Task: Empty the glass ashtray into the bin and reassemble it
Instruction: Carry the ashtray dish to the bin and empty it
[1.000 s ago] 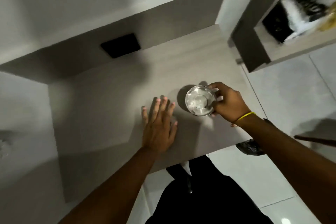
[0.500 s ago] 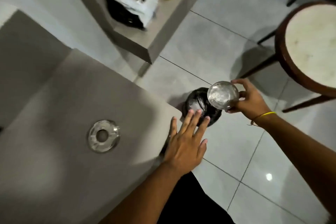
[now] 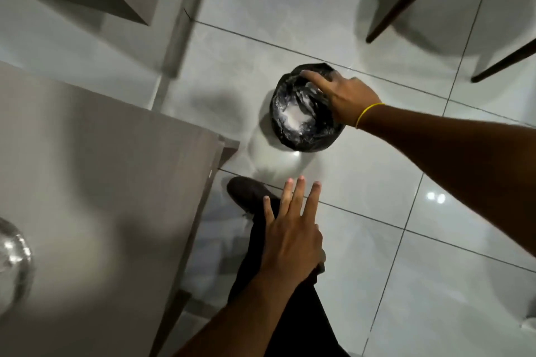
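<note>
From the head camera, the right hand point(image 3: 345, 95) is reaching down over the mouth of the bin point(image 3: 304, 113), a small round one lined with a black bag and standing on the tiled floor point(image 3: 362, 211). Its fingers are curling around something pale and glassy that is tipped into the opening, most likely the ashtray bowl point(image 3: 311, 90), though blur and the hand itself are hiding most of it, so the grip cannot be confirmed. White residue is lying at the bottom of the liner. The left hand point(image 3: 290, 238) is hovering open and empty, fingers spread, above the person's dark trouser leg point(image 3: 278, 313) and shoe point(image 3: 249, 191). The ashtray's metal ring top point(image 3: 13, 258) is sitting at the far left edge of the grey table point(image 3: 101, 168), well apart from the bin. The risk here seems to be slippage: smooth glass held upside down by the fingertips could drop into the bag or strike the hard tiles, and ash could spill past the rim.
</note>
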The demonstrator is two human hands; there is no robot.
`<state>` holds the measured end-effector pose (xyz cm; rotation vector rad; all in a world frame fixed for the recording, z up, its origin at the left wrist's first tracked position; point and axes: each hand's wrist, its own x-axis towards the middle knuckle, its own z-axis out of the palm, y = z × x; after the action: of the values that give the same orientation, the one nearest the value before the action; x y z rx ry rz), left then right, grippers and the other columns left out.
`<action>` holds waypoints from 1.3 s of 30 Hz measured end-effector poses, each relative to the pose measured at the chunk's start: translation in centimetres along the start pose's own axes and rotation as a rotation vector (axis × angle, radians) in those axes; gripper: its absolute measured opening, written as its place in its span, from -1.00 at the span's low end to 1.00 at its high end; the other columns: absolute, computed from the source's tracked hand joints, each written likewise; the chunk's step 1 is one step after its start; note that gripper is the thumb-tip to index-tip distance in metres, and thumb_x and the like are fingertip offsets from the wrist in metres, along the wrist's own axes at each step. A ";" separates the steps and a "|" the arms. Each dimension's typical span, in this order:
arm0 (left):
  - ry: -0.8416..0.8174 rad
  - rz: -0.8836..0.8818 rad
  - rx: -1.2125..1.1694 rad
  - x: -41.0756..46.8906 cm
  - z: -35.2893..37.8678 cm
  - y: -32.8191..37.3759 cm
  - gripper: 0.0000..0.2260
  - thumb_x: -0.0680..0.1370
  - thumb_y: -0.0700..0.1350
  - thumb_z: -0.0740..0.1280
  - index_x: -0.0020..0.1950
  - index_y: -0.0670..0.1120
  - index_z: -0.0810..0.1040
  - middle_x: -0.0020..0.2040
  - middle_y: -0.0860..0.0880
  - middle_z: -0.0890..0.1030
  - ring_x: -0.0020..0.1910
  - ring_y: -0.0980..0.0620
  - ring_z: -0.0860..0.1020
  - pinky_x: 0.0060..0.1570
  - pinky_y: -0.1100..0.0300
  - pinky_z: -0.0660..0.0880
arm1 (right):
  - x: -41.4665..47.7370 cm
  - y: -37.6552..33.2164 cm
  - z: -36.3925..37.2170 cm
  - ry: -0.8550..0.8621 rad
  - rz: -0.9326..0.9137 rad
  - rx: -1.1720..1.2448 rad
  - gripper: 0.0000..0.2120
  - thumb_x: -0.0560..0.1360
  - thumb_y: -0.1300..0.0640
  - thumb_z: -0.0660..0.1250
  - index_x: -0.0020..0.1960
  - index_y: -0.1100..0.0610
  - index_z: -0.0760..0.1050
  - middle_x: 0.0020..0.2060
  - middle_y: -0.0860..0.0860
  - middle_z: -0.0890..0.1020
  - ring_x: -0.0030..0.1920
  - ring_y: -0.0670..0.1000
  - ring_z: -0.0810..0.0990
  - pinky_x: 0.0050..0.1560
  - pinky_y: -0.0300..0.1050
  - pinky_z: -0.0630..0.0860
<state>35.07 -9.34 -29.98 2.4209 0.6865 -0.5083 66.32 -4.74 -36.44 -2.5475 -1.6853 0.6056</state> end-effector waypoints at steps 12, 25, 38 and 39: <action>0.015 -0.056 -0.128 1.6 3.3 -1.3 -0.26 0.66 -0.12 0.30 0.74 0.03 -0.03 0.80 -0.07 -0.05 0.77 -0.07 -0.17 0.64 -0.39 0.00 | 4.6 1.3 5.6 -0.193 -0.137 -0.190 -0.35 0.59 0.14 0.24 0.59 -0.26 0.13 0.02 0.37 0.53 -0.15 0.47 0.67 -0.25 0.14 0.54; 0.007 -0.096 -0.142 2.2 1.9 -2.1 -0.28 0.67 -0.07 0.30 0.72 0.03 -0.04 0.80 -0.07 -0.10 0.76 -0.08 -0.21 0.65 -0.37 -0.01 | 6.1 0.3 6.0 -0.230 -0.140 -0.189 -0.28 0.61 0.13 0.22 0.65 -0.25 -0.01 0.05 0.36 0.52 -0.14 0.47 0.66 -0.27 0.12 0.50; -0.028 -0.099 -0.175 1.7 2.1 -3.0 -0.27 0.67 0.03 0.29 0.74 0.05 -0.05 0.80 -0.04 -0.17 0.75 -0.06 -0.25 0.67 -0.37 -0.05 | 7.5 -0.2 6.3 -0.310 -0.191 -0.378 -0.44 0.64 0.12 0.17 0.64 -0.01 0.22 0.03 0.37 0.54 -0.03 0.44 0.68 -0.13 0.20 0.64; -0.023 -0.100 -0.178 1.7 2.1 -3.0 -0.27 0.67 0.03 0.29 0.74 0.05 -0.04 0.80 -0.05 -0.17 0.76 -0.07 -0.25 0.66 -0.37 -0.04 | 7.4 -0.2 6.4 -0.306 -0.187 -0.357 -0.41 0.65 0.10 0.15 0.66 -0.06 0.16 0.02 0.38 0.53 -0.05 0.45 0.67 -0.19 0.18 0.60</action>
<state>34.32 -7.89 -33.67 2.2203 0.8110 -0.4918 66.48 0.73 -44.50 -2.5760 -2.2922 0.7755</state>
